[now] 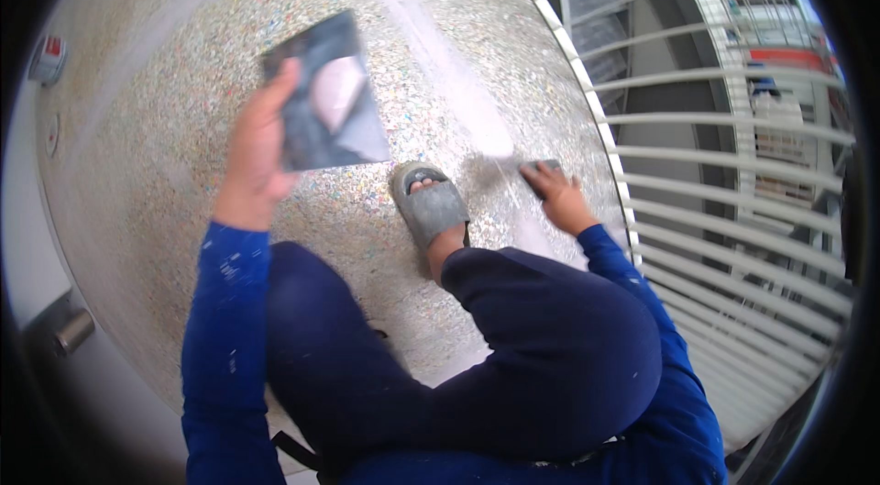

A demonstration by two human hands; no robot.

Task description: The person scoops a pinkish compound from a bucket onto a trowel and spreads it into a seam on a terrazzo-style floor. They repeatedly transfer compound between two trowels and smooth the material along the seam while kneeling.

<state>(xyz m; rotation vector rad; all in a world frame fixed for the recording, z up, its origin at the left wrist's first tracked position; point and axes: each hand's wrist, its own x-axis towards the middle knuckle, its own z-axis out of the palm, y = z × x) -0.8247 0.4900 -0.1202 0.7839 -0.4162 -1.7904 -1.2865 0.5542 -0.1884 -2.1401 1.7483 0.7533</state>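
Observation:
My left hand [257,141] grips the near-left edge of a dark grey, roughly square plate [310,129] held above the floor. A smooth lump of pale pinkish paste [337,93] sits on the plate. Low on the right, my right hand [566,205] is closed on a small dark flat tool [530,179], pressed at or close to the floor. It is partly covered by my fingers, so its exact kind is unclear. Just beyond it ends a whitish strip of smeared paste [431,49], with a darker damp-looking patch [490,175] beside the tool.
Speckled terrazzo-like floor [229,72] spreads around me. A white barred railing [733,126] runs along the right, with a lower level beyond it. My foot in a grey sandal [438,212] stands between my hands. At far left are a small tin [48,60] and a metal cylinder [73,333].

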